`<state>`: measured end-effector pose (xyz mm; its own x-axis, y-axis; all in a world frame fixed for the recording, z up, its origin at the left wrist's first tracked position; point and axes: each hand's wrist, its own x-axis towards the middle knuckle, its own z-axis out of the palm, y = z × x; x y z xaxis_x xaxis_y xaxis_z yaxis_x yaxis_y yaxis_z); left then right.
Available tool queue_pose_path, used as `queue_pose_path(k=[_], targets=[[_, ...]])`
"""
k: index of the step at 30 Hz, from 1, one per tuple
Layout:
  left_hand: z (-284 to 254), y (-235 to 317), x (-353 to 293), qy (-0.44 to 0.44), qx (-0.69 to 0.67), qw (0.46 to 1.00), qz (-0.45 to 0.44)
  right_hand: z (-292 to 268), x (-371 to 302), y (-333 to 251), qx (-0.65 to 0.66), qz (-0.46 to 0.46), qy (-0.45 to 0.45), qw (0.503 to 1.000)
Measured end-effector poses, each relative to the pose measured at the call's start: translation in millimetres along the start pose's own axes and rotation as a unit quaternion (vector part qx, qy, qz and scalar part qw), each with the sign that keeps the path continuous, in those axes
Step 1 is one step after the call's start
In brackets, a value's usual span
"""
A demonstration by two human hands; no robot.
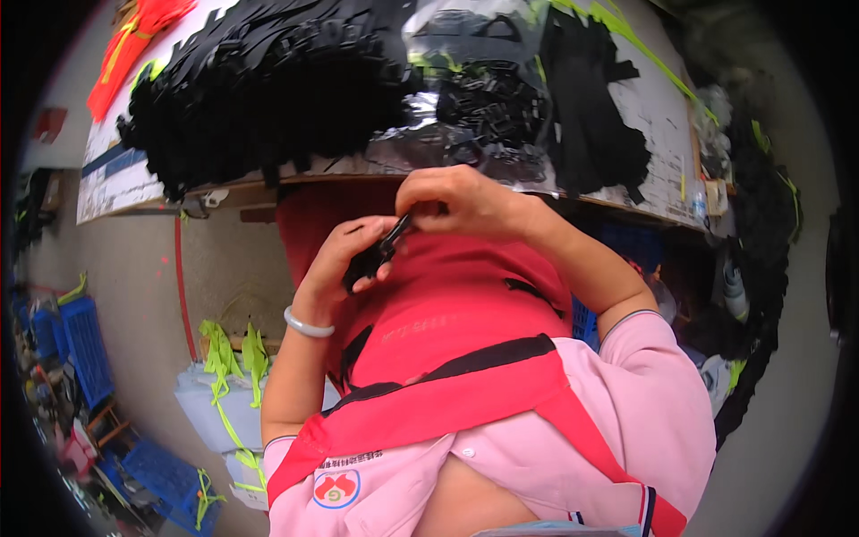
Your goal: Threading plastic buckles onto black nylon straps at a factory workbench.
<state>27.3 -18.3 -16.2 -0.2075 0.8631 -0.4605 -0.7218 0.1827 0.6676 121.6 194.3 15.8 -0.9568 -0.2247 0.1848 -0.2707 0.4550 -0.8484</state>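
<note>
Black strap piece [376, 255]: held above red apron [447, 304], just below table edge [233, 190]. Left hand [344, 259] fingers curled around it; right hand [465, 201] fingertips pinching its upper end.

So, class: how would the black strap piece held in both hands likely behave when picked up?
The strap piece probably feels light: fingertips alone carry it. It looks fairly stiff, spanning between the left hand and right hand without drooping.

Grey concrete floor [143, 268], wooden worktable [250, 186], blue crates [85, 345] at left
</note>
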Motion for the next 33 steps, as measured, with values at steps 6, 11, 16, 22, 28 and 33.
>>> queue_pose_path(k=[6,11,16,22,28,33], targets=[[13,-24,15,-0.074,0.015,0.995,-0.069,6,-45,0,-0.07,0.034,0.027,0.997],[4,-35,22,-0.009,-0.104,0.994,-0.028,-56,-131,11,-0.224,0.235,0.273,0.906],[9,-35,27,-0.026,-0.056,0.998,-0.024,-62,-185,26,-0.397,0.325,0.212,0.832],[20,-34,32,-0.019,-0.008,0.999,-0.036,-66,-191,43,-0.313,0.309,0.296,0.848],[35,-30,40,0.007,0.02,1.0,-0.021,-59,-179,39,-0.143,0.297,0.368,0.87],[43,-30,43,-0.013,0.031,0.999,-0.031,-53,-174,45,0.109,0.333,0.445,0.824]])
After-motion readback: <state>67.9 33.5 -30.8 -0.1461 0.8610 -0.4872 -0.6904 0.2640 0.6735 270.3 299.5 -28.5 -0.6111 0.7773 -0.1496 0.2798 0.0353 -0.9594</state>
